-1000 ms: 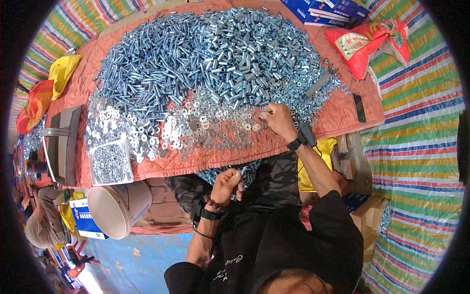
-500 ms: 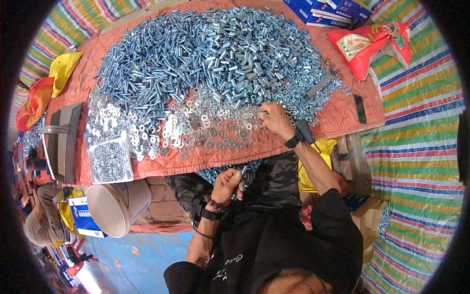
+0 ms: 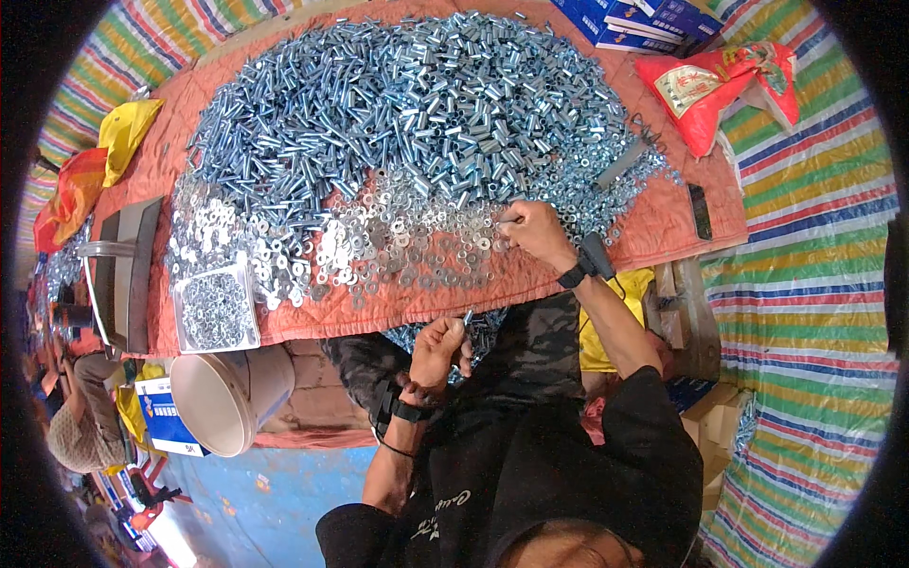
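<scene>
My left hand (image 3: 437,354) is over my lap in front of the table edge, its thumb and fingers closed on a small metal bolt (image 3: 468,318) whose tip sticks up. Below it, more metal pieces (image 3: 405,336) lie in my lap. Over the table, my right hand (image 3: 536,233) is pinched at the right end of the loose flat washers (image 3: 417,248); what is between its fingertips I cannot make out. Behind that hand rise a heap of short metal sleeves (image 3: 464,123), and small nuts (image 3: 592,189) to its right. Long metal rods (image 3: 284,133) fill the heap's left side.
A white tray of small rings (image 3: 254,312) stands at the table's front left, beside a grey metal bin (image 3: 133,270). Below is a white bucket (image 3: 213,407). A red bag (image 3: 705,90), blue boxes (image 3: 653,24) and a dark phone-like slab (image 3: 699,211) are at right. Another person (image 3: 85,435) sits far left.
The bolt's tip now shows above my left fingertips, where only a closed pinch showed before. My right hand has stayed nearly in place among the washers.
</scene>
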